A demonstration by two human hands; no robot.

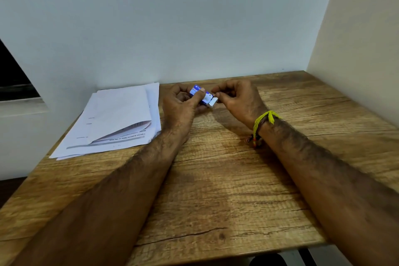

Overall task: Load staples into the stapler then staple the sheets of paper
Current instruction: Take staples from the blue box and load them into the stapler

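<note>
We see two hands mid-frame above the table (pixel 216 179) | left hand (pixel 181 101) grasping one blue staple box (pixel 201 95) | right hand (pixel 239 98) pinching its open white end | one loose stack of paper sheets (pixel 116 119) at left, several sheets, uncountable

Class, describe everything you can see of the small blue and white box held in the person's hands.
The small box is blue and white with print too blurred to read, and looks like thin card. It is held above the wooden table, tilted, its right end lower. That end is open, showing a pale inner part. The left hand grips its body, thumb across the top; the right hand pinches at the open end. Its contents cannot be made out.
</note>
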